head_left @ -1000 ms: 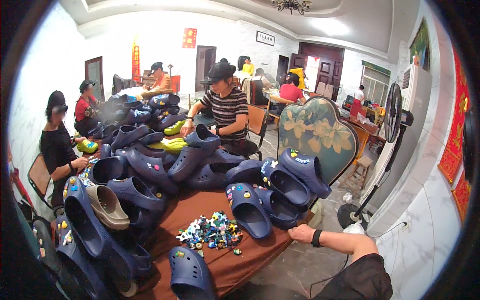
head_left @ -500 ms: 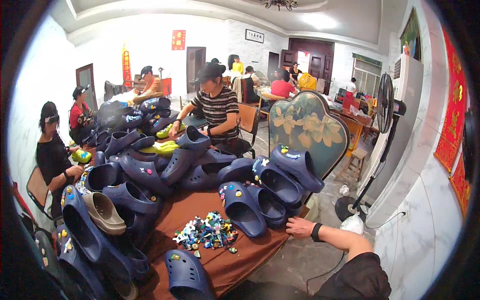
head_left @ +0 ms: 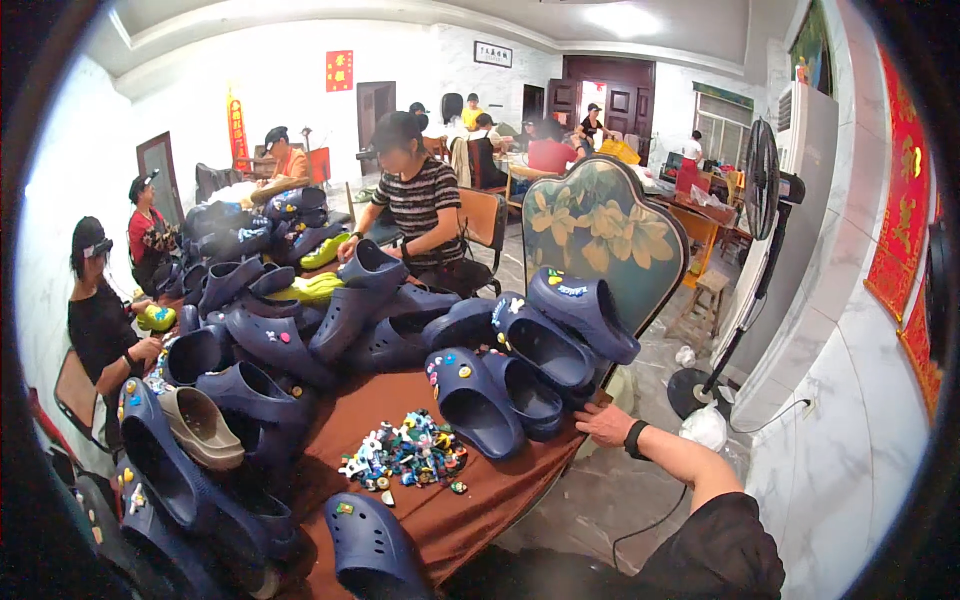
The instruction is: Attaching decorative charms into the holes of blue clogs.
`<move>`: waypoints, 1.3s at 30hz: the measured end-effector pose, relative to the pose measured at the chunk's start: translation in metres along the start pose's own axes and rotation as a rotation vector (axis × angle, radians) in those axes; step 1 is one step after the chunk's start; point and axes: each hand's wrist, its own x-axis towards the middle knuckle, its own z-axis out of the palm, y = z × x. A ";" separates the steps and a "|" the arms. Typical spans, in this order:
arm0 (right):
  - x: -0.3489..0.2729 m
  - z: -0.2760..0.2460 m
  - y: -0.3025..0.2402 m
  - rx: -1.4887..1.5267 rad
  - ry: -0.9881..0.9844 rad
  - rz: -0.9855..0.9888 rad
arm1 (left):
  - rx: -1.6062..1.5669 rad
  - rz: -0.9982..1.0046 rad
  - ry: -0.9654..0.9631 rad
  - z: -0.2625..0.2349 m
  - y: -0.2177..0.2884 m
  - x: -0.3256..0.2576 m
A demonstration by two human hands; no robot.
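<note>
My right hand [head_left: 606, 424] rests on the right edge of a table covered with a brown cloth [head_left: 352, 412]. Its fingers reach forward, somewhat bent, with nothing visible in them, close to the heel of a navy clog [head_left: 524, 400]. Beside that clog lie more navy clogs with colourful charms, among them a larger clog [head_left: 476, 404] and a stacked clog [head_left: 584, 312]. Left of my hand is a pile of small colourful shoe charms [head_left: 405, 450]. A single navy clog [head_left: 372, 548] with one green charm lies at the near edge. My left hand is out of view.
Navy clogs [head_left: 270, 345] heap up along the left and far table, with a taupe clog [head_left: 200, 425] and lime-green clogs [head_left: 310, 288] among them. Co-workers sit around the table. A padded floral chair back [head_left: 600, 225] and a standing fan [head_left: 762, 190] are at right.
The whole view has shifted slightly, so the scene sits a little further left and higher. My right hand stays at the table edge beside the clogs.
</note>
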 end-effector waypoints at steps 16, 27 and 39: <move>-0.004 0.026 0.024 -0.149 0.184 -0.099 | 0.030 -0.050 0.025 -0.002 -0.005 0.009; -0.162 0.067 -0.050 0.292 -0.086 0.568 | 0.077 -0.045 0.050 -0.003 -0.004 0.002; 0.031 -0.103 -0.205 0.597 0.459 -0.312 | 0.000 0.026 0.025 -0.005 -0.021 0.004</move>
